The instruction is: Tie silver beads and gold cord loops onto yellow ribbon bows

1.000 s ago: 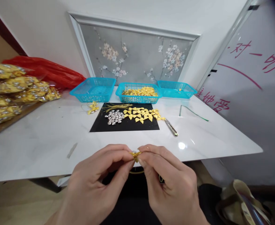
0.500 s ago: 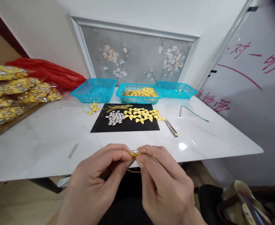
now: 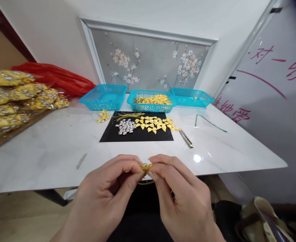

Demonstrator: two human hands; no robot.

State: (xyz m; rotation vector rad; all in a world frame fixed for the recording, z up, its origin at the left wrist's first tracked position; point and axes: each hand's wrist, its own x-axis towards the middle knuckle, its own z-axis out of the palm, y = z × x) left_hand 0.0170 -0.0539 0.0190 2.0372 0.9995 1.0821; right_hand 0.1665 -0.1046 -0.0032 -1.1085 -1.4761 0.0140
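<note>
Between my two hands is a small yellow ribbon bow (image 3: 146, 167) with a silvery bead at its top, mostly covered by my fingers. My left hand (image 3: 110, 191) pinches its left side between thumb and fingers. My right hand (image 3: 180, 191) pinches the right side, thumb below. A thin yellow strand (image 3: 146, 183) curves beneath the fingertips. Beyond the hands lies a black mat (image 3: 135, 137), bearing a cluster of silver beads (image 3: 126, 126), several yellow ribbon bows (image 3: 154, 123) and a bundle of thin yellow cords (image 3: 127, 116).
A utility knife (image 3: 186, 138) lies right of the mat, with a green strip (image 3: 210, 123) farther right. Three blue baskets stand behind; the middle basket (image 3: 151, 108) holds yellow pieces. Bagged yellow-and-silver pieces (image 3: 9, 97) are piled left. The white table (image 3: 228, 151) ends near my hands.
The view has shifted slightly. My hands still pinch the bow; my right hand has turned a little, and less of the silvery bead shows.
</note>
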